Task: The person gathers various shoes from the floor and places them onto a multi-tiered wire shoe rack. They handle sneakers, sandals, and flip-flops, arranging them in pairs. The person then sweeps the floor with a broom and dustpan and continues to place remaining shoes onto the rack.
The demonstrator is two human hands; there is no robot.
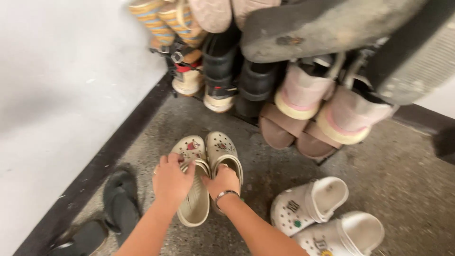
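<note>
Two beige clogs (204, 175) side by side on the speckled floor (379, 166) before the shoe rack (265, 71), toes toward it; left hand (171, 181) curled on the left clog's heel strap, right hand (223, 180) closed over the other's, seemingly to align them; two white clogs (327, 215) nearby right; two black slippers (106, 215) left.

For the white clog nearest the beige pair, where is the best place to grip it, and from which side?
Probably the heel strap of the white clog. The clog lies tilted, its opening turned up and right, and the strap arches over it as a loop. The right hand, now on the beige clogs, could come from above and hook it.
</note>
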